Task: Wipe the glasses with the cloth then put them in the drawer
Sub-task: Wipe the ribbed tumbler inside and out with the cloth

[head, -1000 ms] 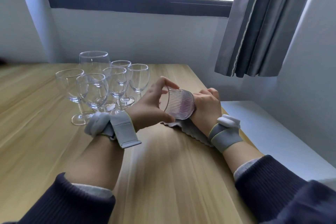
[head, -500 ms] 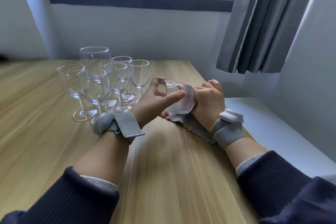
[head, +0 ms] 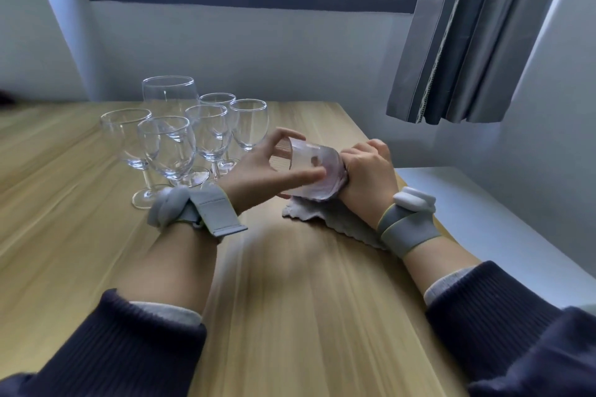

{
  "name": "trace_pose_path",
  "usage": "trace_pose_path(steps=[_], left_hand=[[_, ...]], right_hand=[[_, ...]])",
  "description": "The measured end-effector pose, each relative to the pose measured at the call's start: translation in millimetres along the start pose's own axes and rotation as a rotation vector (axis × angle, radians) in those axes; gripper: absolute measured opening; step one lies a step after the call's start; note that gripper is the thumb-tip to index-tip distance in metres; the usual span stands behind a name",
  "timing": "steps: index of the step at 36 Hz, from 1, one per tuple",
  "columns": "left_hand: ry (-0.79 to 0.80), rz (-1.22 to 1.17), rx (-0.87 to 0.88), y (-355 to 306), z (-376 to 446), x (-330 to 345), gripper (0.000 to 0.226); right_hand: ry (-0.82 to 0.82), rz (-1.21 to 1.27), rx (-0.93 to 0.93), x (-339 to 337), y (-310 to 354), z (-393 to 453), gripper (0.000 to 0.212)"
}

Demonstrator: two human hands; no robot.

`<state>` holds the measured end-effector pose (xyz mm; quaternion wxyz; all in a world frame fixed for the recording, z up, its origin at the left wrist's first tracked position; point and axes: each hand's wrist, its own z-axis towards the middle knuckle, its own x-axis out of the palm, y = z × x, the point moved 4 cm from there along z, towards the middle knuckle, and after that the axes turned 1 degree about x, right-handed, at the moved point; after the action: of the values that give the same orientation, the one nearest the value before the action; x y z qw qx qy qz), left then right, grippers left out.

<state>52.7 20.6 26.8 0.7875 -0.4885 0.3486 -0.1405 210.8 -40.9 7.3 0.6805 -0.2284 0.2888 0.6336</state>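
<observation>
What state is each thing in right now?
Ribbed glass: on its side, held above the table between both hands.
Left hand: fingertips grip the glass near its rim.
Right hand: at the glass's base, holding the cloth.
Cloth: under the right hand, trailing onto the table.
Six stemmed glasses: upright, clustered, empty.
Curtain: drawn aside.

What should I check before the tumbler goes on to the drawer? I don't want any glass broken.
1. Left hand holds the tumbler by fingertips: ok.
2. Right hand presses the cloth to its base: ok.
3. Tumbler fully wiped: cannot tell, blurred.
4. Tumbler apart from the wine glasses: ok.
5. Drawer in view and open: cannot tell, none seen.
6. Cloth tail lying on the table: ok.
</observation>
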Motion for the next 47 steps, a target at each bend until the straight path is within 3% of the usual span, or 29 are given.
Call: trace_pose_path(steps=[3, 6, 11, 14, 18, 27, 33, 37, 42, 47], left_hand=[[-0.087, -0.140, -0.063, 5.2, 3.2, -0.9, 0.048], [-0.136, -0.199, -0.069, 4.6, 4.7, -4.7, 0.053], [-0.202, -0.221, -0.134, 5.1, 4.1, 1.0, 0.052], [-0.228, -0.269, -0.174, 6.0, 3.2, 5.8, 0.050], [-0.252, -0.284, -0.194, 6.9, 4.2, 6.3, 0.050], [-0.285, -0.246, -0.229, 11.6, 7.6, 2.0, 0.054], [-0.333, -0.515, -0.376, 15.9, 6.3, -0.5, 0.056], [-0.340, -0.666, -0.376, 16.0, 3.9, -0.2, 0.032], [-0.394, -0.851, -0.429, 23.4, 4.6, -1.8, 0.037], [-0.398, -0.895, -0.388, 24.5, 5.7, -8.7, 0.040]], right_hand=[[-0.149, -0.002, -0.041, -7.8, 5.0, 2.4, 0.004], [-0.240, 0.007, -0.047, -10.9, 11.6, 2.9, 0.015], [-0.167, -0.112, 0.043, 2.3, 18.8, 0.5, 0.061], [-0.131, -0.061, 0.079, 6.2, 21.8, -1.7, 0.088], [-0.105, -0.045, 0.077, 2.8, 24.5, -0.9, 0.097], [-0.096, 0.184, -0.038, 0.9, 33.0, -3.1, 0.086], [-0.264, 0.228, -0.179, -5.4, 37.7, -2.1, 0.060], [-0.346, 0.226, -0.241, -9.8, 36.3, -3.9, 0.040], [-0.270, 0.378, -0.072, -10.2, 25.4, -8.7, 0.031], [-0.273, 0.853, 0.350, -12.8, 8.9, -6.9, 0.019]])
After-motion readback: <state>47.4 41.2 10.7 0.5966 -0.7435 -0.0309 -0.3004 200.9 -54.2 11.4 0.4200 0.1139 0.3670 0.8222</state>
